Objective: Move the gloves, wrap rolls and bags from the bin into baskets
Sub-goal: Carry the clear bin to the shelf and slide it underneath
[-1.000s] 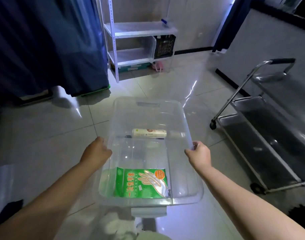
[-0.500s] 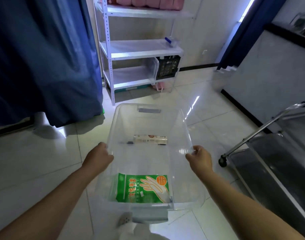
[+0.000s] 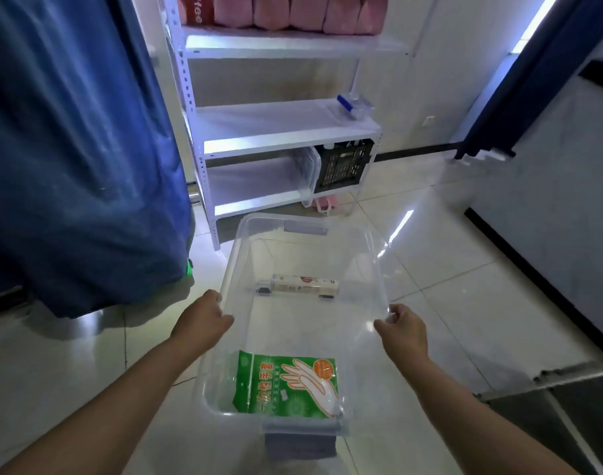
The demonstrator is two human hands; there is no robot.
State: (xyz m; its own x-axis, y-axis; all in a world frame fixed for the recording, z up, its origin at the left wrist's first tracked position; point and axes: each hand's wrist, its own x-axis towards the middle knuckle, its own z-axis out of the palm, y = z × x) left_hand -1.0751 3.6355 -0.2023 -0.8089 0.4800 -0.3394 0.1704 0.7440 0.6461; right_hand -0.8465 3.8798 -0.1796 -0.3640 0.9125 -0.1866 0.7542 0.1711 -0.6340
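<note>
I carry a clear plastic bin (image 3: 361,234) in front of me above the tiled floor. My left hand (image 3: 200,323) grips its left rim and my right hand (image 3: 401,329) grips its right rim. Inside, a green pack of disposable gloves (image 3: 286,385) lies flat at the near end. A cream wrap roll (image 3: 305,283) lies crosswise at the far end. A black basket (image 3: 342,166) sits on the lower shelf of the white rack (image 3: 276,132) ahead, beside a clear container (image 3: 310,169).
A blue curtain (image 3: 74,149) hangs at the left. Pink packs (image 3: 293,10) line the rack's top shelf; a blue-and-clear item (image 3: 353,106) lies on the middle shelf. A pink thing (image 3: 324,204) sits on the floor under the rack. A metal cart edge (image 3: 567,378) shows at right.
I have walked toward the white rack with the bin held in both hands; the rack now looms larger and the cart has slid off to the right.
</note>
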